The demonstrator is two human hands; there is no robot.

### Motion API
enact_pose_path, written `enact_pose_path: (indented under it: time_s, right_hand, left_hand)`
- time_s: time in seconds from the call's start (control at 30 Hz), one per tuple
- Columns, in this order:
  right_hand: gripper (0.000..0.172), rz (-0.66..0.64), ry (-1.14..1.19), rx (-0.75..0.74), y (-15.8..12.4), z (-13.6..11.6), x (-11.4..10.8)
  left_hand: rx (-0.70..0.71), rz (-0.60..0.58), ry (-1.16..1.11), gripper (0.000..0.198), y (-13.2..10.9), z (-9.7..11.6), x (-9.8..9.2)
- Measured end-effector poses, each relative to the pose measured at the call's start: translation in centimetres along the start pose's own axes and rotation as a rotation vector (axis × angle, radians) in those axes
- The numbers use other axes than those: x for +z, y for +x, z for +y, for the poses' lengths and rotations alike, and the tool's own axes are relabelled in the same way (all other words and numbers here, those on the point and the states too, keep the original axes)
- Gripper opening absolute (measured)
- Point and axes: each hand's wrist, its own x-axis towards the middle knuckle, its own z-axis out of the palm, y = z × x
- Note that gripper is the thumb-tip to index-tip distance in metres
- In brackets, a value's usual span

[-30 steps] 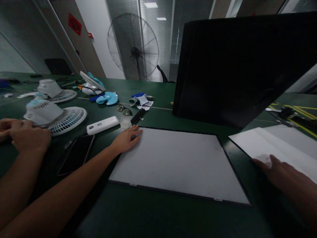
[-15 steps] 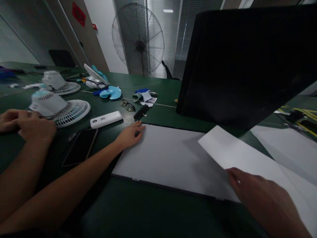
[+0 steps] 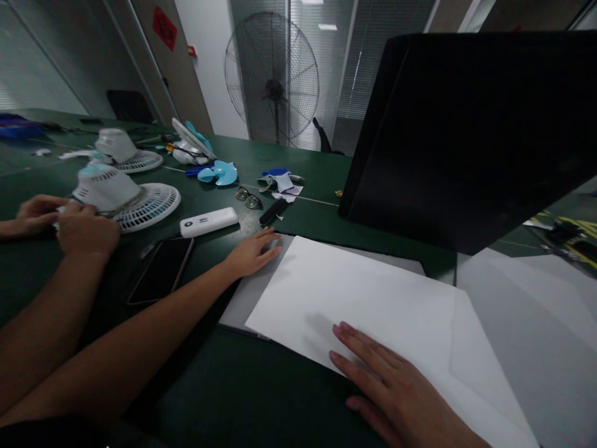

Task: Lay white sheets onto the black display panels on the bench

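A green table (image 3: 196, 373) runs across a dim room. Closest is the right hand (image 3: 396, 386), open with its fingers spread and holding nothing. It is over the near edge of a big white sheet (image 3: 354, 286); I cannot tell if the fingertips touch. The sheet lies crooked on a flat gray panel (image 3: 241, 305) with a dark rim, so a strip of panel shows at the left and along the far side. The left hand (image 3: 254, 252) is open too, resting at the panel's far left corner, well apart from the right.

To do this neatly, I think the sheet needs turning until its edges match the panel's. Press softly with a flat palm so it won't crease, and let the left hand stop the panel sliding.

Farther off are a phone (image 3: 162, 267), another person's hands (image 3: 88, 227) beside a small white fan (image 3: 105, 190), then a black screen (image 3: 457, 143), and a tall wire fan (image 3: 275, 90) at the back.
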Motion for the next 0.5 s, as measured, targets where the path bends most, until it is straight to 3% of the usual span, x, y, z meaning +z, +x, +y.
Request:
enact_pose_path:
  time_s: [0.13,0.2,0.37,0.5]
  right_hand:
    - [0.052,0.008,-0.120,0.302,-1.7,1.5,1.9]
    - [0.054,-0.023,-0.091,0.379,-2.2,2.0,2.8]
    - [0.071,-0.164,0.137,0.280,-1.9,2.2,2.4]
    - [0.077,-0.191,0.130,0.274,-2.3,2.6,1.7]
  left_hand:
    - [-0.016,-0.023,0.013,0.085,0.1,-0.1,-0.1]
    - [-0.015,-0.032,0.009,0.087,0.1,-0.2,-0.1]
    - [0.005,-0.045,0.004,0.086,0.1,-0.6,-0.2]
    - [0.068,-0.080,-0.036,0.061,0.1,-1.1,-0.2]
